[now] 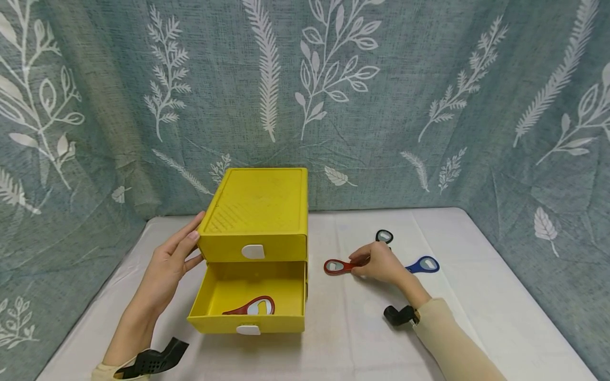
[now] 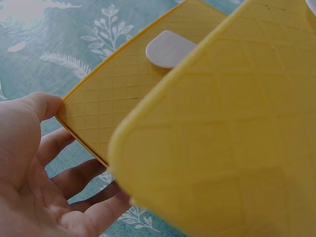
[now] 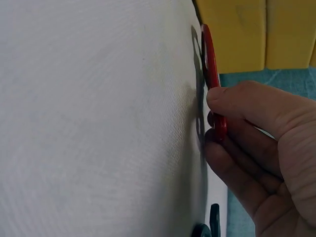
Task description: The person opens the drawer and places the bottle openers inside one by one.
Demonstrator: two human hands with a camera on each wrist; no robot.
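Note:
A yellow two-drawer box stands left of centre, its lower drawer pulled out and its upper one closed. Inside the lower drawer lies a red bottle opener with a metal insert. My left hand rests against the box's left side, thumb at the front corner and the other fingers fairly straight. On the right, my right hand pinches a second red bottle opener by its handle. In the right wrist view this opener is edge-on, just off or touching the cloth; I cannot tell which.
A black bottle opener lies behind my right hand, and a blue one lies to its right, partly hidden by it. White cloth covers the table. A blue-green leaf-patterned curtain hangs at the back and sides.

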